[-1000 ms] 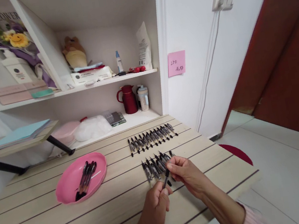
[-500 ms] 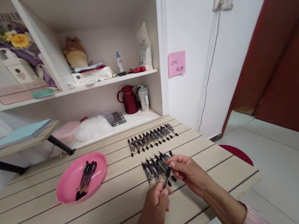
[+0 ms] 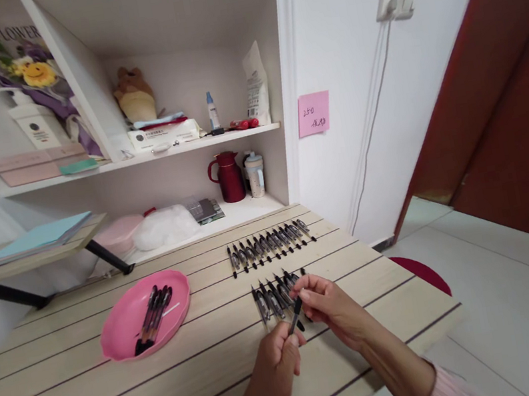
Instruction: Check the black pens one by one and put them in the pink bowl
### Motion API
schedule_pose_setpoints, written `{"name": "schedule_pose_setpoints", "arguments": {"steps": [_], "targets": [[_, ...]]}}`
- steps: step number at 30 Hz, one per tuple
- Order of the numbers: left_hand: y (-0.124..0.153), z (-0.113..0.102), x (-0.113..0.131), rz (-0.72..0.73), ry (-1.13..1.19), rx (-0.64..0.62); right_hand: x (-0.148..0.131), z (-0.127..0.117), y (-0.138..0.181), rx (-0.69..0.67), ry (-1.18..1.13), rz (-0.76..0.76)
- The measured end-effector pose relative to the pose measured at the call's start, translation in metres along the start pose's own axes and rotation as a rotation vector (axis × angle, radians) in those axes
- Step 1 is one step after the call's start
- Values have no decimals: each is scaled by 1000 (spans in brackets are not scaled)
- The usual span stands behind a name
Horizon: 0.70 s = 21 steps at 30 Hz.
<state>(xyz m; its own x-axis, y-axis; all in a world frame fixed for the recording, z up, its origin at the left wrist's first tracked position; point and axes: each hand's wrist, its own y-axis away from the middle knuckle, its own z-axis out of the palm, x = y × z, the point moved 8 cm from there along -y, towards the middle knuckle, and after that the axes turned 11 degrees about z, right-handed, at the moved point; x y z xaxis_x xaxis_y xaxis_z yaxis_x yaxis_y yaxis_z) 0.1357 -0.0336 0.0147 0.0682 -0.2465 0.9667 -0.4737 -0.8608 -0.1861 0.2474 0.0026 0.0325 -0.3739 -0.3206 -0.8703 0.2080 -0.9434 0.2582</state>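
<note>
My left hand (image 3: pixel 276 363) is closed round the lower end of a pen (image 3: pixel 296 313) with a dark grip section. At its upper end, the thumb and fingertips of my right hand (image 3: pixel 327 306) pinch the pen's tip; whatever small part they cover is hidden. Just beyond my hands lies a near row of black pens (image 3: pixel 269 297), partly covered by my right hand. Farther back, a second row of pens (image 3: pixel 269 244) with black caps beside them lies side by side. Several more pens (image 3: pixel 155 316) rest in a pink dish (image 3: pixel 114 331) to the left.
The wooden table (image 3: pixel 175 389) backs onto white shelves holding a red jug (image 3: pixel 230 178) and a light cup (image 3: pixel 255 176). A small raised stand (image 3: pixel 83 236) with blue papers stands at the left. Past the table's right edge is a red round seat (image 3: pixel 422 273).
The view has shifted very slightly. Both hands keep their hold on the pen, and my right fingers have moved only a little at its tip.
</note>
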Motion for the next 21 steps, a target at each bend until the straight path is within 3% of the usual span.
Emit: {"name": "schedule_pose_setpoints", "arguments": {"steps": [3, 8, 13, 21], "targets": [[0, 0, -1, -5, 6, 4, 1, 3, 0, -45, -7, 12], [1, 0, -1, -1, -9, 3, 3, -3, -2, 32, 0, -13], [1, 0, -1, -6, -6, 5, 1, 1, 1, -24, 5, 0], [0, -3, 6, 27, -65, 18, 4, -7, -1, 63, 18, -51]]}}
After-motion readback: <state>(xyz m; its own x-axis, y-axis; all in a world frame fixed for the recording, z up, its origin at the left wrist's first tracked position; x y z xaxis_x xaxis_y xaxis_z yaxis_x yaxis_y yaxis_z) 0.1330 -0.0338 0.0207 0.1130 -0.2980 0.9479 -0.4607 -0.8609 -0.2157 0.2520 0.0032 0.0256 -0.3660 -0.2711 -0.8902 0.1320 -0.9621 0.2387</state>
